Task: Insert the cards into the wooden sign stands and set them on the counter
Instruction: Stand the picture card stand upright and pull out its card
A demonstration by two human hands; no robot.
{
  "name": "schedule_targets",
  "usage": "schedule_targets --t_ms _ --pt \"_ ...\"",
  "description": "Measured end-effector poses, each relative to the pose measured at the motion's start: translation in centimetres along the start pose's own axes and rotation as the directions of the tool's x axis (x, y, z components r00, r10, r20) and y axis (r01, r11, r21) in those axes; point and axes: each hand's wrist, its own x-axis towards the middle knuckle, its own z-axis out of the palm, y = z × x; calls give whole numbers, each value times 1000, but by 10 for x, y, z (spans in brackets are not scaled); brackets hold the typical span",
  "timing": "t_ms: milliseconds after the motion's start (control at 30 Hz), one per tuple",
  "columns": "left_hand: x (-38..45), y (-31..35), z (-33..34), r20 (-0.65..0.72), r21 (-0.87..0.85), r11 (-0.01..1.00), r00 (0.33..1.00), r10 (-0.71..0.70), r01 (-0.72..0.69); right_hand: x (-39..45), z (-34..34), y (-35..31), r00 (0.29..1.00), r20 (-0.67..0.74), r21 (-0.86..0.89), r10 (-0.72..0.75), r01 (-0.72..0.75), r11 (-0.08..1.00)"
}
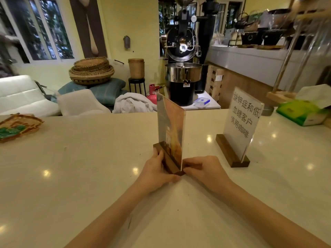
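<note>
The left hand point(157, 171) curls round the left side of a dark wooden stand point(169, 162), fingers up along its edge and thumb low at the near end. That stand sits on the pale counter point(80, 167) with a picture card point(171, 126) upright in its slot. The right hand point(202, 168) pinches the stand's near right corner, fingers bent. Both forearms angle inward. Right of this stand, a second stand point(231, 153) holds a tilted text card point(241, 119).
</note>
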Motion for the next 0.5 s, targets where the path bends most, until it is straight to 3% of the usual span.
schedule_targets --t_ms 333,500 --pt "33 -8 -12 234 -41 997 969 77 -69 -4 5 8 982 -107 -212 -154 128 969" --pt "49 -16 -11 265 -60 995 960 94 -81 -1 5 6 981 -115 -228 -157 127 965"
